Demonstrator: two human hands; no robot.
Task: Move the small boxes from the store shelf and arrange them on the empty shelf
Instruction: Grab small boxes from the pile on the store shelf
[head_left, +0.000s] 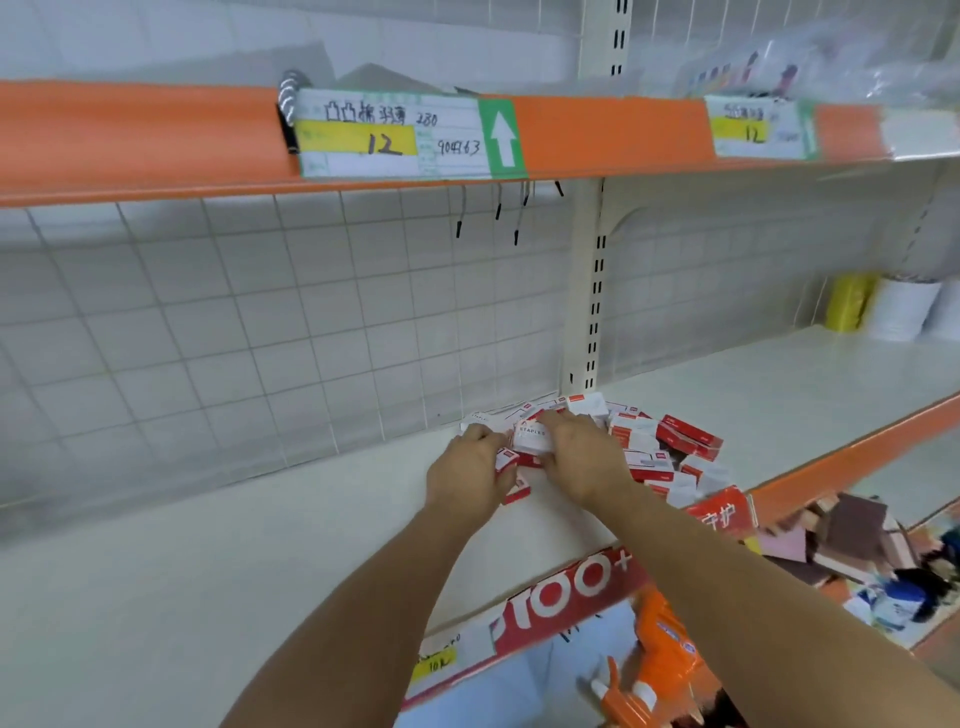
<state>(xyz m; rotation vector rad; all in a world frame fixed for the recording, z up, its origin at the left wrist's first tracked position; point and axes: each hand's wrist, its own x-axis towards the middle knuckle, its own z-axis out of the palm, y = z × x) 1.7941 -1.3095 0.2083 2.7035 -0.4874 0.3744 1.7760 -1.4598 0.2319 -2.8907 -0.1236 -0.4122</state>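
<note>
A loose heap of small red and white staple boxes (670, 441) lies on the pale shelf board (260, 545), near the upright post. Both my hands are at the heap's left end. My left hand (467, 473) grips a few boxes, its fingers curled round them. My right hand (576, 452) holds a white box marked STAPLES (530, 434) from the right side, its thumb on the box. The two hands press their boxes together between them. Boxes beneath my hands are partly hidden.
A wire grid panel (234, 322) backs the shelf. An orange-edged shelf (130, 140) with price tags hangs above. Yellow and white rolls (883, 306) stand at the far right. Below the shelf edge sit notebooks (852, 540) and orange packages (660, 654).
</note>
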